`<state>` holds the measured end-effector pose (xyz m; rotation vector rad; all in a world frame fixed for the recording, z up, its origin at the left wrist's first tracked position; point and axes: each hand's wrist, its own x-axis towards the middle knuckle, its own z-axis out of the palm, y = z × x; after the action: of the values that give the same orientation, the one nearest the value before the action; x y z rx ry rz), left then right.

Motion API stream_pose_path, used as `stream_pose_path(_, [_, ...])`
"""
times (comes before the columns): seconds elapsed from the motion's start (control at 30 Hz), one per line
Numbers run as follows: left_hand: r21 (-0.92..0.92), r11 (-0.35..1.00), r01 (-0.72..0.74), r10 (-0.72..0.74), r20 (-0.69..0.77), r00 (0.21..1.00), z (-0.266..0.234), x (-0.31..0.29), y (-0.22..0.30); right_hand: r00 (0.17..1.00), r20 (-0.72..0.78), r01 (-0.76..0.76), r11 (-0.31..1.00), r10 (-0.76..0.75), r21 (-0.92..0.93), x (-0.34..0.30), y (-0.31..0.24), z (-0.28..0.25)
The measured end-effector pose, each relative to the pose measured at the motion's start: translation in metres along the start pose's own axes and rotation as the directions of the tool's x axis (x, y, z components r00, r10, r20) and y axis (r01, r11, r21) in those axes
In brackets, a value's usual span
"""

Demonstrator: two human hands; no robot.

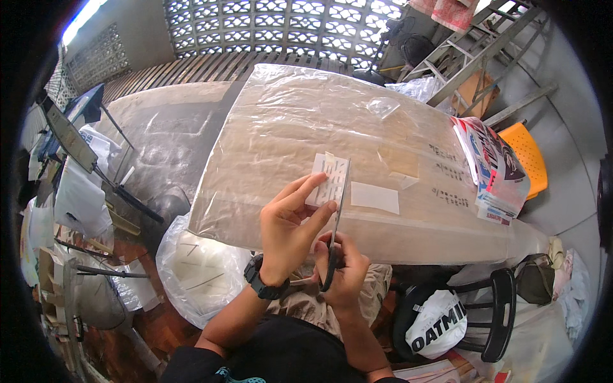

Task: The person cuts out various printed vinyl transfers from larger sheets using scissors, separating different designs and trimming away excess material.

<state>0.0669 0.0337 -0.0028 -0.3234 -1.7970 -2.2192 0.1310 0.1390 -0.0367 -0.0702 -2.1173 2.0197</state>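
My left hand [284,226], with a black watch on its wrist, pinches a small white sheet [331,185] with rows of short dark marks between thumb and fingers. In my right hand [348,268] is a pair of scissors [331,258] with dark handles, gripped by the finger loops. Their long blades point away from me along the sheet's right edge; whether they are spread or closed on the paper I cannot make out. Just right of the blades, a blank white piece of paper [375,197] lies flat on the plastic-covered table [268,134].
Printed papers [495,169] are stacked on the table's right end, beside an orange chair [525,156]. A clear plastic bag [198,271] with pale contents stands below the left edge. A black chair [501,313] bears a white printed bag [439,324]. A ladder [476,54] leans far right.
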Motion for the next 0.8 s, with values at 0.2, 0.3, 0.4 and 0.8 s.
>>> stream_pose_path(0.2, [0.011, 0.997, 0.073, -0.073, -0.015, 0.997, -0.003, 0.002, -0.015, 0.986, -0.091, -0.123, 0.980, 0.138, 0.154, 0.004, 0.000, -0.008])
stream_pose_path(0.3, [0.089, 0.996, 0.031, -0.029, -0.024, 0.999, -0.017, 0.005, -0.011, 0.991, -0.086, -0.081, 0.978, 0.099, 0.191, 0.018, -0.013, -0.018])
stream_pose_path(0.4, [0.086, 0.994, -0.065, 0.067, -0.023, 0.997, -0.024, 0.010, -0.003, 0.996, -0.089, 0.010, 0.990, 0.002, 0.138, 0.026, -0.026, -0.019])
stream_pose_path(0.8, [0.154, 0.906, -0.395, 0.384, 0.096, 0.918, -0.044, 0.033, 0.039, 0.944, 0.270, 0.172, 0.982, -0.187, 0.077, -0.010, 0.006, -0.020])
